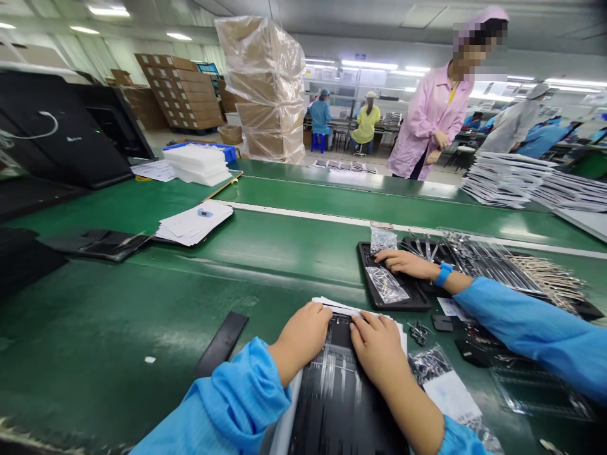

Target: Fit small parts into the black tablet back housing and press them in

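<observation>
A black ribbed tray (339, 392) lies in front of me on a stack of white sheets (341, 306). My left hand (303, 332) rests at the tray's far left corner, its fingers curled down over the edge. Beside it, my right hand (377, 344) lies flat on the far right corner, fingertips reaching the white sheets. Both my sleeves are blue. From the right, a co-worker's hand (408, 264) with a blue wristband (444, 273) touches a smaller black tray (417, 302) that holds clear plastic bags (386, 284).
A green conveyor belt (265, 246) runs across. A black strip (222, 343) lies left of my hands and loose bags with small parts (429, 363) to the right. A paper stack (194, 222), foam sheets (199, 163) and black trays (97, 243) sit at left. A person in pink (429, 120) stands behind.
</observation>
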### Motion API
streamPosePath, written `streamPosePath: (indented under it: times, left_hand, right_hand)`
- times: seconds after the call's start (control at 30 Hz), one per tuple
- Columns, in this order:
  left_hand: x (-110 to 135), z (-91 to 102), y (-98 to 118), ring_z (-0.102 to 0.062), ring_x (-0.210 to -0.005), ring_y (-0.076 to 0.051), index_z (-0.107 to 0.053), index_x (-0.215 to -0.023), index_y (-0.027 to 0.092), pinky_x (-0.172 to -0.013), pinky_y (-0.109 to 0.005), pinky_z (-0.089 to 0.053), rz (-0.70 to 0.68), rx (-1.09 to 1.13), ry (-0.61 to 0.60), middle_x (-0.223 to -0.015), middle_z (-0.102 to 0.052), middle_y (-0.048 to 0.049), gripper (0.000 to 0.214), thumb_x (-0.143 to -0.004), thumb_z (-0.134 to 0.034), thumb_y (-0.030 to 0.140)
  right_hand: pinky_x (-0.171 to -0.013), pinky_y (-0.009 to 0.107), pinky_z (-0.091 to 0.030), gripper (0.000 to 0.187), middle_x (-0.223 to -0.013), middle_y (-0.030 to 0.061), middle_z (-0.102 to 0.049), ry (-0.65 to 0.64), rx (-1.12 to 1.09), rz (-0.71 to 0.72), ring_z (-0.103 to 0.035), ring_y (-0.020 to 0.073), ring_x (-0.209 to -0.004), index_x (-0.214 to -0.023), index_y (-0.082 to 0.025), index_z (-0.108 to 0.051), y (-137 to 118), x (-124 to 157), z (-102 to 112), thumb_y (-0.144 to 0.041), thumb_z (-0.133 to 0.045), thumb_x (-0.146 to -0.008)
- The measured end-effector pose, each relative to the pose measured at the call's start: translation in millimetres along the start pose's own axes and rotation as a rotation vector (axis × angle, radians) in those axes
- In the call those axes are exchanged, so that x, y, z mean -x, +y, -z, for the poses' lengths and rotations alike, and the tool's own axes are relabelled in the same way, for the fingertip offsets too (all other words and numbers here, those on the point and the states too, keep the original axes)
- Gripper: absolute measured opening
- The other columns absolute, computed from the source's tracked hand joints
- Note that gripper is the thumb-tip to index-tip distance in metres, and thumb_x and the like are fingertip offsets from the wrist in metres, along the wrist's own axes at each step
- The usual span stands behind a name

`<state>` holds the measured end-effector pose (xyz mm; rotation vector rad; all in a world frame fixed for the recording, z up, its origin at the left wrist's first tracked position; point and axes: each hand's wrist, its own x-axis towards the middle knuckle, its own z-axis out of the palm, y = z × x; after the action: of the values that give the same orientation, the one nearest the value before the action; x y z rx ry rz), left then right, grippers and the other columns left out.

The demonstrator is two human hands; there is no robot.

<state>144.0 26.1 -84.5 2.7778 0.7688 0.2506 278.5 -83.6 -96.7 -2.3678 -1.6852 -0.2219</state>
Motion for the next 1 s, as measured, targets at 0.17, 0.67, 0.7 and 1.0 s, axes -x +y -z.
streamPosePath:
  times: [0.17, 0.67, 0.7, 1.0]
  left_hand:
    - [-1, 1.0, 2, -0.054, -0.088, -0.021, -0.057, -0.088, 0.015, -0.080, -0.034, -0.045, 0.020, -0.026, -0.037, -0.089, -0.058, -0.0082, 0.022, -0.084, -0.036, 0.010]
    - [-6, 0.5, 4, -0.056, -0.086, -0.022, -0.056, -0.088, 0.014, -0.078, -0.035, -0.046, 0.076, -0.010, -0.085, -0.088, -0.060, -0.0097, 0.026, -0.086, -0.031, 0.010]
    - [-6, 0.2, 5, -0.056, -0.085, -0.022, -0.056, -0.088, 0.013, -0.078, -0.036, -0.046, 0.087, -0.003, -0.082, -0.088, -0.060, -0.0101, 0.026, -0.085, -0.031, 0.011]
    - [-19, 7.8, -1, -0.058, -0.081, -0.021, -0.065, -0.077, 0.017, -0.077, -0.032, -0.043, 0.127, 0.141, -0.091, -0.081, -0.065, -0.0076, 0.026, -0.082, -0.039, 0.016]
  right_hand:
    - [-0.086, 0.042, -0.032, 0.028, -0.110, 0.0037, -0.061, -0.011, 0.012, 0.036, -0.050, 0.0271, -0.094, -0.105, -0.029, -0.064, -3, -3, 5, -0.027, -0.045, -0.084]
    - [-0.081, 0.042, -0.033, 0.027, -0.107, 0.0079, -0.061, -0.080, 0.074, 0.035, -0.053, 0.0261, -0.089, -0.106, -0.028, -0.062, -13, -7, 13, -0.025, -0.049, -0.083]
    - [-0.081, 0.042, -0.033, 0.027, -0.107, 0.0078, -0.061, -0.092, 0.077, 0.031, -0.053, 0.0265, -0.089, -0.107, -0.028, -0.062, -13, -8, 13, -0.025, -0.049, -0.083]
    - [-0.079, 0.043, -0.033, 0.027, -0.106, 0.0086, -0.061, -0.080, 0.053, 0.031, -0.054, 0.0267, -0.088, -0.106, -0.030, -0.063, -11, -9, 7, -0.027, -0.049, -0.082]
